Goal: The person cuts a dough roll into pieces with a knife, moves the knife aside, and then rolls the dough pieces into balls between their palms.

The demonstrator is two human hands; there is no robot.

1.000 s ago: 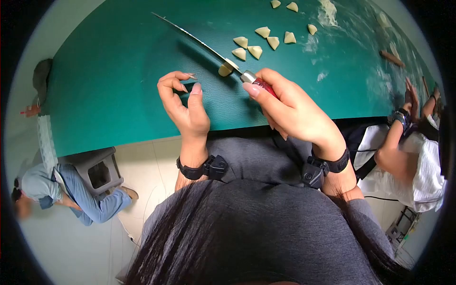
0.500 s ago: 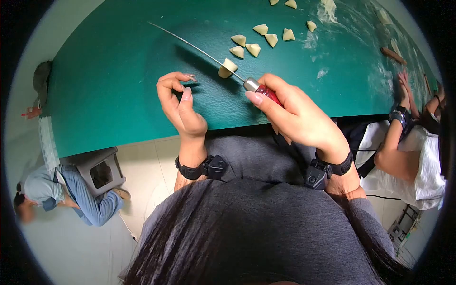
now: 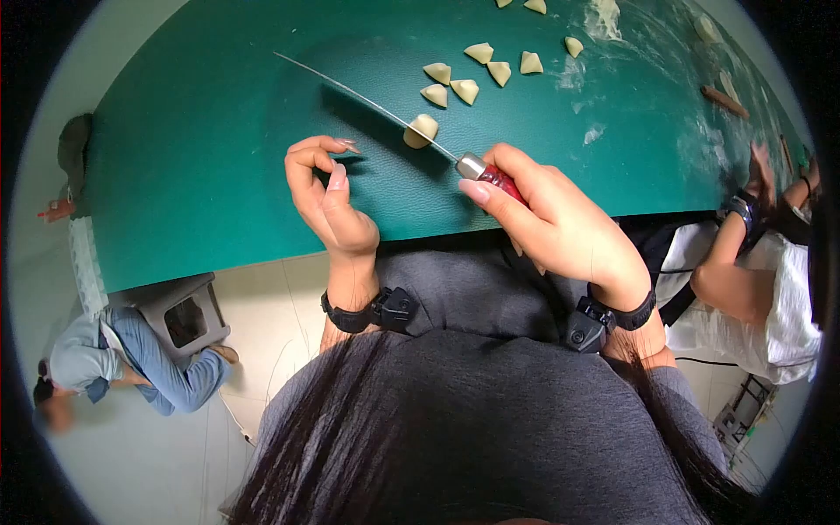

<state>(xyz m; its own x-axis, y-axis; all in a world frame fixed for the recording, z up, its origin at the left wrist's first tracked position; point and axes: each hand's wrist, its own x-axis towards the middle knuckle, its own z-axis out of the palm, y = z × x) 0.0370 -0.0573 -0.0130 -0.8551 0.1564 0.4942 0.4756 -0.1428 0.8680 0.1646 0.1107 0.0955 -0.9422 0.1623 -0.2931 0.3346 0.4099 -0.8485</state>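
**Shared workroom for preparing food**

This looks like a room for communal food preparation, though whether it belongs to a home or a business cannot be told. A broad green-topped table (image 3: 219,175) carries small pale, dough-like pieces (image 3: 465,91) and smears of white, flour-like powder (image 3: 605,22). A long-bladed knife (image 3: 472,166) is in use there, and a brown stick (image 3: 724,102) resembling a rolling pin lies toward the far right. A person in white (image 3: 783,315) also works at the table. On the left, a person in blue trousers (image 3: 175,363) sits near a grey stool (image 3: 208,315), above pale floor tiles (image 3: 271,306).
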